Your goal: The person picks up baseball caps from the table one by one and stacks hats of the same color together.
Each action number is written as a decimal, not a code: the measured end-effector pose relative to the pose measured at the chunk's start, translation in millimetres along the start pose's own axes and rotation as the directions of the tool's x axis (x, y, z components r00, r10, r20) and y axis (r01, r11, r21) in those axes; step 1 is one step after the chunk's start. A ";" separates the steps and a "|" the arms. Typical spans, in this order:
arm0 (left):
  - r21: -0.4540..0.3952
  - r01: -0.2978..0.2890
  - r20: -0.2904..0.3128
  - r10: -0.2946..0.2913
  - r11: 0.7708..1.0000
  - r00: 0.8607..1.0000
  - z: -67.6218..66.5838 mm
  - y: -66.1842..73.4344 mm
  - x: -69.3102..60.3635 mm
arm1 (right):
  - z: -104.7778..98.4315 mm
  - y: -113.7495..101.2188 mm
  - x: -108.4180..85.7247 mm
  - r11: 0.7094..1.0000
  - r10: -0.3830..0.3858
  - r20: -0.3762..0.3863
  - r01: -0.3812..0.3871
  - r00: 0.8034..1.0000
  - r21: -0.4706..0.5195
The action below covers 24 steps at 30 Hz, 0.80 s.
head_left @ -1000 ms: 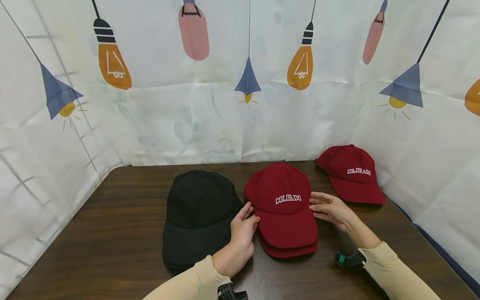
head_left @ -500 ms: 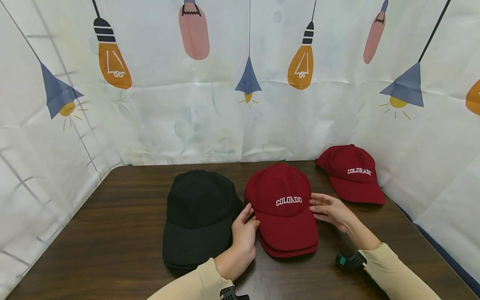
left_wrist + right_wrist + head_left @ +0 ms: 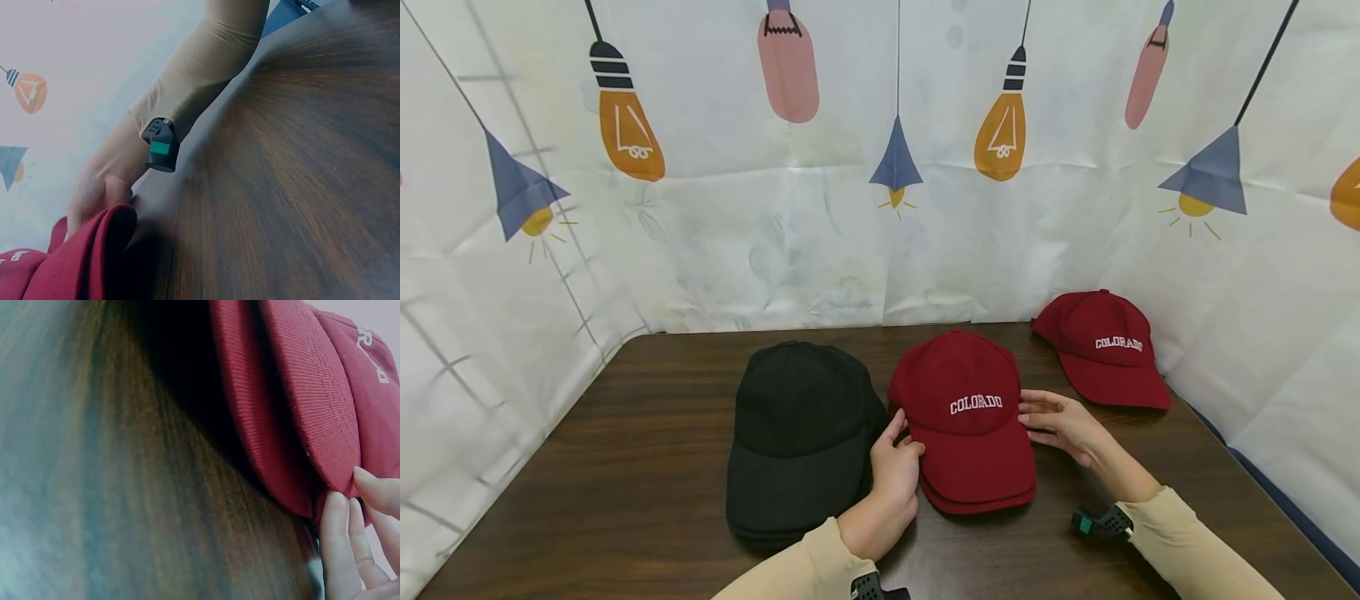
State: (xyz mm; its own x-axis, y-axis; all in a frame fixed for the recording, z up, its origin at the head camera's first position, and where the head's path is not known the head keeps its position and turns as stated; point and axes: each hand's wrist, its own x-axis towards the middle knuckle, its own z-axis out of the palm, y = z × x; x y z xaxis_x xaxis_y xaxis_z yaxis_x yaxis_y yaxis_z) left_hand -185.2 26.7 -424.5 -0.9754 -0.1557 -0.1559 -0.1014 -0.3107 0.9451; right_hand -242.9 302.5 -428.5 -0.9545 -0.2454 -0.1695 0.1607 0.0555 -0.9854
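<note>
Two red baseball caps are stacked, one nested over the other, in the middle of the head view. The top red cap [image 3: 973,454] reads COLORADO, and the brim of the lower red cap [image 3: 981,505] peeks out beneath it. My left hand [image 3: 891,479] grips the stack's left side where brim meets crown, thumb by the brim. On the opposite side, my right hand [image 3: 1067,425] pinches the cap edge; its thumb and fingertips [image 3: 337,503] meet the brim's corner in the right wrist view. The left wrist view shows the right hand beyond the red brims.
Left of the stack sits a black cap [image 3: 801,433], with layered brims at its front. Another red COLORADO cap [image 3: 1112,354] lies at the table's back right corner. The dark wooden table [image 3: 647,467] meets a white printed cloth [image 3: 737,250] behind.
The top red cap has shifted slightly toward me, its brim now closer over the lower one. My left hand has slid a little to the right; the right hand has barely moved.
</note>
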 end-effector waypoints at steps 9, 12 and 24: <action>0.028 -0.019 -0.001 0.019 0.999 1.000 0.0 0.0 0.0 | 0.0 0.2 -2.4 1.000 0.001 0.005 0.000 1.000 -0.030; 0.035 -0.030 -0.003 0.030 0.999 1.000 0.0 -1.0 0.6 | -0.5 0.7 -2.1 0.999 -0.005 0.008 0.005 1.000 -0.038; 0.067 -0.050 -0.009 0.051 0.997 0.999 0.4 -3.0 2.1 | 0.5 1.5 -3.3 0.998 -0.005 0.011 0.005 1.000 -0.056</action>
State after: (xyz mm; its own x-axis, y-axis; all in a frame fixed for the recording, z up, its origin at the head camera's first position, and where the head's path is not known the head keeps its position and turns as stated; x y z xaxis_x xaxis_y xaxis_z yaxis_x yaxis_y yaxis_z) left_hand -187.1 27.7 -427.6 -0.9774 -0.1801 -0.1105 -0.0655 -0.2392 0.9687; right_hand -239.4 303.0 -429.5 -0.9523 -0.2565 -0.1651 0.1415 0.1081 -0.9840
